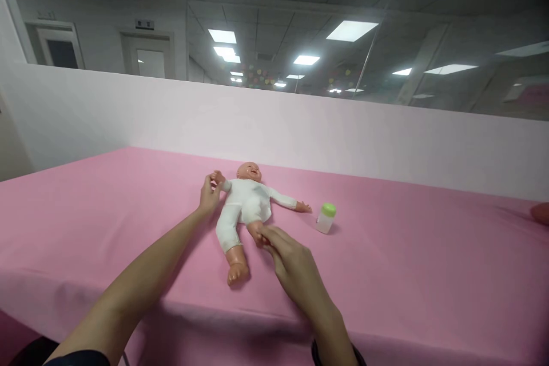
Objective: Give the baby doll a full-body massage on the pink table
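Observation:
A baby doll (247, 197) in white clothes lies on its back on the pink cloth (386, 263), its head toward the wall. My left hand (210, 193) has its fingers closed on the doll's hand at the left. The fingers of my right hand (288, 254) pinch the doll's foot, whose leg is bent and lifted beside the other one. That other leg lies stretched toward the front edge. The doll's far arm reaches out to the right, and near its fingers stands a small clear bottle (325, 223) with a green lid.
Behind the cloth-covered table runs a low white wall (266, 126) with glass above it. A reddish object (540, 213) lies at the far right edge of the view, partly cut off. The table's front edge crosses below my forearms.

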`<state>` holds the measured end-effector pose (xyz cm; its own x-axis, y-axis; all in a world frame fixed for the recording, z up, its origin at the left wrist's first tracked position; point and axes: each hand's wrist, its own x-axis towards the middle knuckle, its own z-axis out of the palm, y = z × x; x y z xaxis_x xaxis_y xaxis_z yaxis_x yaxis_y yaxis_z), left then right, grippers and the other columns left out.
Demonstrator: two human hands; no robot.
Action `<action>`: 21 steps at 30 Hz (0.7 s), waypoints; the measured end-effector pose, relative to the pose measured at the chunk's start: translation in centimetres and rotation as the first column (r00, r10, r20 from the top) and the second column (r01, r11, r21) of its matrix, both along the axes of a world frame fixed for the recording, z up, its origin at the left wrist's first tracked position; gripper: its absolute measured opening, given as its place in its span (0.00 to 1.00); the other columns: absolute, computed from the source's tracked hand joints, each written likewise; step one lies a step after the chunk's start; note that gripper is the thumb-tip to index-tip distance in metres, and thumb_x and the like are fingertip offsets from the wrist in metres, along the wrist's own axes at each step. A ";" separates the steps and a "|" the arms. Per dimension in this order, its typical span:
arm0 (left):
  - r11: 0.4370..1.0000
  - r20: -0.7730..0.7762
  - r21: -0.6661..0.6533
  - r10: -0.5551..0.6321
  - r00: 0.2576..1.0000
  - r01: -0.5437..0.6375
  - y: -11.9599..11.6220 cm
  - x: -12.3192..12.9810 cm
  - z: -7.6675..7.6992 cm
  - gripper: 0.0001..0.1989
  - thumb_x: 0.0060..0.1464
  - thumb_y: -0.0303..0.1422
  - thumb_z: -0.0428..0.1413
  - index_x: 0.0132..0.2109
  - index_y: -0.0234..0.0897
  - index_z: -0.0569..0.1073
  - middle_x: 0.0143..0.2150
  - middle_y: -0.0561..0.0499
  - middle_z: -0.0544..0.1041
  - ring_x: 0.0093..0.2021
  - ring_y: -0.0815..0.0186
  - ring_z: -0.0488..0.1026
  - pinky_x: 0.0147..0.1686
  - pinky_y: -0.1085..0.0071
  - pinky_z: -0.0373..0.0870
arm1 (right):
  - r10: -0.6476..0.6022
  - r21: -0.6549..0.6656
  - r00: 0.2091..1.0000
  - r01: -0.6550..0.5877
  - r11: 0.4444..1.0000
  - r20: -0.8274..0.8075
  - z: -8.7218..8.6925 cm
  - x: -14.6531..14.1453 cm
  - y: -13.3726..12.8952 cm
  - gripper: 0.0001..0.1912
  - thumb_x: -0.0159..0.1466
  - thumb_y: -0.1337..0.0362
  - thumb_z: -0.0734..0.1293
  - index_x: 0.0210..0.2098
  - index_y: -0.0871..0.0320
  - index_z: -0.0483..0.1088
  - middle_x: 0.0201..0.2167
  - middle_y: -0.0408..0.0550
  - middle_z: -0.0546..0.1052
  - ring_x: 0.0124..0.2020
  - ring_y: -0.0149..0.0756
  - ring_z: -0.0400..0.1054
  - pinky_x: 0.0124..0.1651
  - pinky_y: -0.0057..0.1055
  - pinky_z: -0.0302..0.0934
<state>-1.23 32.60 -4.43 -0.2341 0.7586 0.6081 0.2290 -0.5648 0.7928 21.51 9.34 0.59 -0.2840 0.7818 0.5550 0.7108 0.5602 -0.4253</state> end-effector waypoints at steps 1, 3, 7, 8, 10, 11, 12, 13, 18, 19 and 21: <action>0.996 -0.117 0.052 -0.059 0.991 0.065 -0.6 0.5 0.2 0.10 0.59 0.35 0.54 0.47 0.41 0.68 0.44 0.49 0.75 0.40 0.63 0.71 0.42 0.66 0.68 | 0.016 0.010 1.000 -0.016 1.000 0.001 0.7 -0.8 1.2 0.23 0.65 0.75 0.55 0.52 0.50 0.71 0.44 0.45 0.79 0.41 0.35 0.74 0.40 0.29 0.67; 0.976 -0.320 0.087 -0.161 0.934 0.198 -1.5 1.1 0.6 0.10 0.59 0.32 0.53 0.48 0.41 0.71 0.45 0.49 0.76 0.42 0.62 0.72 0.44 0.66 0.68 | 0.021 0.014 1.000 -0.021 1.000 0.018 1.6 -2.2 3.4 0.22 0.64 0.75 0.56 0.50 0.50 0.72 0.43 0.45 0.79 0.39 0.36 0.74 0.36 0.29 0.65; 0.972 -0.392 0.047 -0.194 0.899 0.231 -1.8 0.8 0.6 0.11 0.59 0.30 0.52 0.49 0.42 0.71 0.45 0.49 0.77 0.40 0.63 0.72 0.43 0.66 0.68 | -0.032 0.019 0.999 0.033 0.999 -0.039 1.5 -3.5 4.7 0.22 0.64 0.75 0.56 0.50 0.51 0.72 0.47 0.45 0.78 0.41 0.38 0.73 0.36 0.30 0.64; 0.981 -0.338 0.038 -0.165 0.927 0.188 -1.4 0.4 0.6 0.11 0.59 0.30 0.52 0.49 0.42 0.70 0.45 0.49 0.77 0.39 0.63 0.71 0.42 0.66 0.68 | -0.039 0.013 0.997 0.040 0.999 -0.066 1.1 -3.3 4.2 0.21 0.65 0.75 0.56 0.50 0.51 0.72 0.47 0.46 0.78 0.42 0.37 0.73 0.38 0.30 0.65; 0.996 -0.163 -0.002 -0.083 0.983 0.084 -0.5 -0.5 0.4 0.09 0.59 0.32 0.53 0.47 0.41 0.68 0.44 0.49 0.75 0.39 0.63 0.71 0.41 0.66 0.68 | -0.030 -0.018 0.993 0.028 0.999 -0.112 0.2 -2.2 2.1 0.22 0.66 0.75 0.55 0.51 0.51 0.71 0.48 0.46 0.77 0.43 0.35 0.73 0.42 0.30 0.67; 0.998 -0.059 -0.046 -0.033 0.998 0.030 0.1 -1.1 0.3 0.08 0.59 0.33 0.54 0.45 0.41 0.67 0.44 0.48 0.75 0.40 0.62 0.72 0.41 0.65 0.68 | -0.017 -0.040 0.992 0.012 0.999 -0.128 -0.3 -1.5 0.9 0.22 0.66 0.75 0.55 0.52 0.51 0.71 0.48 0.46 0.77 0.43 0.35 0.73 0.43 0.29 0.67; 0.994 0.037 -0.112 0.025 0.999 -0.021 0.6 -1.6 0.2 0.07 0.59 0.34 0.55 0.44 0.40 0.65 0.43 0.48 0.74 0.41 0.61 0.72 0.42 0.65 0.68 | -0.004 -0.067 0.990 -0.006 0.998 -0.139 -0.9 -0.7 -0.4 0.22 0.65 0.75 0.55 0.52 0.50 0.70 0.48 0.46 0.77 0.44 0.34 0.73 0.45 0.29 0.68; 0.980 0.113 -0.188 0.088 0.990 -0.066 1.0 -2.0 0.1 0.08 0.59 0.35 0.56 0.42 0.40 0.64 0.43 0.47 0.73 0.42 0.60 0.72 0.42 0.64 0.68 | 0.000 -0.094 0.989 -0.014 0.996 -0.148 -1.4 0.0 -1.5 0.22 0.65 0.75 0.56 0.52 0.50 0.70 0.47 0.45 0.77 0.45 0.33 0.73 0.45 0.28 0.68; 0.945 0.170 -0.292 0.200 0.965 -0.144 1.3 -2.3 0.0 0.09 0.60 0.35 0.56 0.42 0.40 0.62 0.42 0.47 0.72 0.43 0.59 0.72 0.44 0.61 0.69 | -0.050 -0.160 0.980 0.019 0.987 -0.194 -3.2 1.6 -3.6 0.20 0.66 0.74 0.56 0.50 0.52 0.71 0.48 0.47 0.76 0.46 0.34 0.73 0.46 0.28 0.68; 0.968 0.121 -0.223 0.148 0.981 -0.119 0.9 -1.9 0.1 0.08 0.61 0.34 0.55 0.44 0.40 0.63 0.43 0.47 0.73 0.42 0.60 0.72 0.44 0.62 0.69 | -0.044 -0.158 0.979 0.013 0.987 -0.197 -3.1 1.3 -3.1 0.20 0.66 0.74 0.56 0.50 0.51 0.71 0.48 0.47 0.76 0.46 0.34 0.73 0.47 0.29 0.68; 0.998 -0.086 -0.053 0.014 0.996 -0.019 -0.1 -0.9 0.4 0.09 0.62 0.34 0.53 0.48 0.41 0.65 0.45 0.47 0.74 0.41 0.61 0.72 0.43 0.64 0.69 | -0.016 -0.143 0.976 -0.016 0.990 -0.218 -2.3 0.1 -1.3 0.19 0.67 0.73 0.56 0.50 0.51 0.71 0.49 0.46 0.76 0.47 0.35 0.72 0.48 0.30 0.67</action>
<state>-2.11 32.52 -4.03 -0.1959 0.7869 0.5852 0.3060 -0.5179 0.7989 21.60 8.00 -1.70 -0.1685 0.8576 0.4859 0.5922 0.4822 -0.6456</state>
